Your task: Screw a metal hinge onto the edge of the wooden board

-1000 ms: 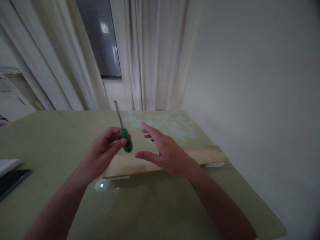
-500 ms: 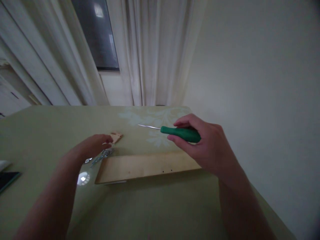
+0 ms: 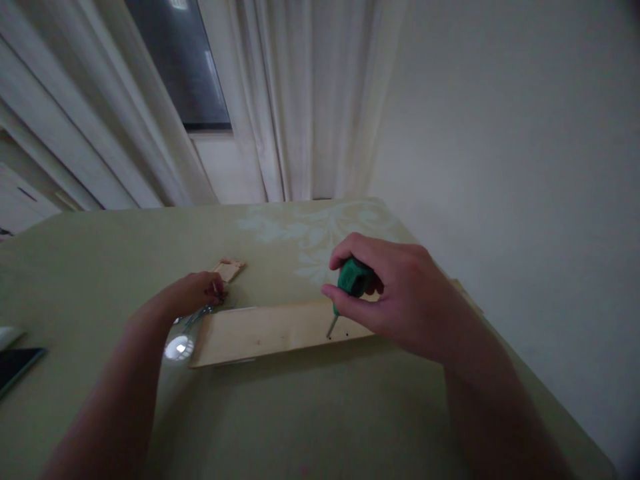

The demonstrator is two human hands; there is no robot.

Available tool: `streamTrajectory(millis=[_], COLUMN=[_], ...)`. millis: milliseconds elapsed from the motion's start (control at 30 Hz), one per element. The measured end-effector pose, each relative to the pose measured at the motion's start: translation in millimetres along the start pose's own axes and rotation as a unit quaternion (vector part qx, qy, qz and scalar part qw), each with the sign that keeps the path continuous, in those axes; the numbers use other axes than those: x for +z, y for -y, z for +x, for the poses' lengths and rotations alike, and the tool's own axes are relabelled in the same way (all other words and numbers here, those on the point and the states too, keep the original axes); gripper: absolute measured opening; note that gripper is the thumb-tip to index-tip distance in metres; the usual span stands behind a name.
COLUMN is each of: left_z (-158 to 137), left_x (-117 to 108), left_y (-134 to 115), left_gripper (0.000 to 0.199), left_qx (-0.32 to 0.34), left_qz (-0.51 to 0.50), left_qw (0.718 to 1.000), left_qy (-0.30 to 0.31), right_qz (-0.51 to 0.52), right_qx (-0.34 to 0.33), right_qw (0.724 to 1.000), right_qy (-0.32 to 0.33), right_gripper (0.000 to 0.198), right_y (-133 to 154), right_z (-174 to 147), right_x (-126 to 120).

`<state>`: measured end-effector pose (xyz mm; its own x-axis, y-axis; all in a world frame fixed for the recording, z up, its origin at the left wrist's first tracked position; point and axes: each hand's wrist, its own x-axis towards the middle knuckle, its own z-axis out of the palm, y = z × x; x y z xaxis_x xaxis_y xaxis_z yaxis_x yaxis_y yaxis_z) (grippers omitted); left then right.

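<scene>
My right hand [image 3: 400, 290] is wrapped round the green handle of a screwdriver [image 3: 354, 277]. The shaft slants down, its tip at or just beside one of two small dark holes in a long pale wooden board [image 3: 285, 327]. Beyond the board's left end, my left hand [image 3: 193, 293] reaches down with its fingers drawn together over several small metal pieces [image 3: 196, 319]; whatever lies between the fingertips is hidden. Just past those fingers lies a small wooden piece [image 3: 231, 269].
A green tablecloth [image 3: 280, 420] with a pale leaf pattern covers the table. Left of the board sits a shiny round object [image 3: 179, 347]. A dark flat device [image 3: 20, 365] lies at the far left edge. Curtains [image 3: 320, 107] and a wall [image 3: 525, 167] border the table.
My right hand has turned the screwdriver from nearly level to pointing down, bringing its tip to the holes. My left hand's fingers have drawn together near the metal pieces. The view has shifted slightly.
</scene>
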<state>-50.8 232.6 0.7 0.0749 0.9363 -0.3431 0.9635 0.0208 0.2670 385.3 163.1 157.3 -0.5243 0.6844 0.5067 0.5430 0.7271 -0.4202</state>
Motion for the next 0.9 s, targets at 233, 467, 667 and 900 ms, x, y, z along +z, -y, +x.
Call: streamTrajectory(millis=[233, 467, 667, 900], left_z=[-1.4, -2.6, 0.2, -0.4], left_x=[0.0, 4.1, 6.9, 5.2], left_y=[-0.4, 1.9, 2.0, 1.7], left_gripper=[0.029, 0.033, 0.031, 0.036], left_qx=[0.0, 0.019, 0.016, 0.013], left_qz=[-0.001, -0.023, -0.032, -0.045], left_qw=[1.0, 0.999, 0.999, 0.999], left_qy=[0.004, 0.013, 0.01, -0.013], right_qz=[-0.003, 0.008, 0.001, -0.007], right_qx=[0.003, 0.019, 0.0, -0.016], right_qw=[1.0, 0.997, 0.995, 0.991], right_qy=[0.031, 0.077, 0.1, 0.129], right_gripper=[0.019, 0.014, 0.013, 0.01], right_y=[-5.5, -5.0, 4.5, 13.7], right_z=[2.5, 5.6, 1.8, -5.6], right_x=[3.2, 13.1, 10.9, 8.9])
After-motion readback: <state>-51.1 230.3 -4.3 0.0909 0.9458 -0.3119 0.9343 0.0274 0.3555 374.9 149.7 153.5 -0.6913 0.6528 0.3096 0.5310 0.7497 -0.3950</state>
